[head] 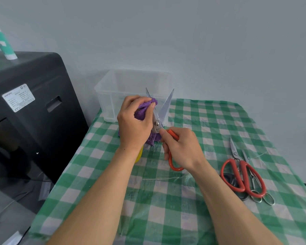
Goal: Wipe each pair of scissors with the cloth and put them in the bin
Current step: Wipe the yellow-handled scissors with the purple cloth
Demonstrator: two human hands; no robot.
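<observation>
My right hand [182, 149] grips the orange handles of a pair of scissors [163, 110], held upright with the two blades spread apart. My left hand [134, 122] holds a purple cloth [145, 106] and pinches it around the left blade near its tip. A loose end of the cloth hangs down below that hand. Behind the blades stands a clear plastic bin [113, 96] at the table's far left corner; nothing shows inside it.
A pile of other scissors [242, 172], red-handled, black-handled and metal, lies at the right on the green checked tablecloth [166, 200]. Something yellow [139, 154] peeks out under my left wrist. A black machine [30, 106] stands left of the table.
</observation>
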